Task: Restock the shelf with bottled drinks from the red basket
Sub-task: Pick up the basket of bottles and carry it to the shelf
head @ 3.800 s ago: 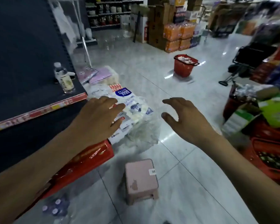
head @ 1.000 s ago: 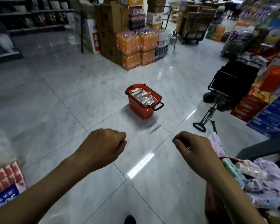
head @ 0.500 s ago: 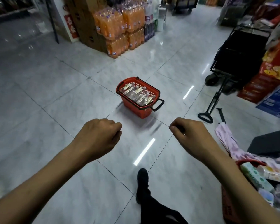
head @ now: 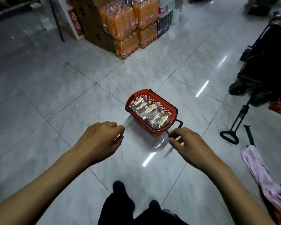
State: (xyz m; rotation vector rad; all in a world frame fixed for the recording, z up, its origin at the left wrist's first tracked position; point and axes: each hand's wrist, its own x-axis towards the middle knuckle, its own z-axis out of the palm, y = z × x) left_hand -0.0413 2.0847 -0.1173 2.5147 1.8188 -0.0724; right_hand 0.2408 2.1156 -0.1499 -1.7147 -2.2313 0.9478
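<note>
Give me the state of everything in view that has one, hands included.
Red plastic basket, upright on the floor, full.
Clear plastic bottles, lying flat in the basket, capped.
Black basket pull handle, sticking out at the near end.
Left hand, loosely curled, empty.
Right hand, curled by the handle, grip unclear.
Orange soda packs, stacked, shrink-wrapped.

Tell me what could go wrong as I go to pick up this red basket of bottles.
The bottles lie loose in the red basket; lifting by the black handle at one end with the right hand could tilt it and spill them. The trolley handle and pink cloth on the floor to your right could trip you on the way back.
</note>
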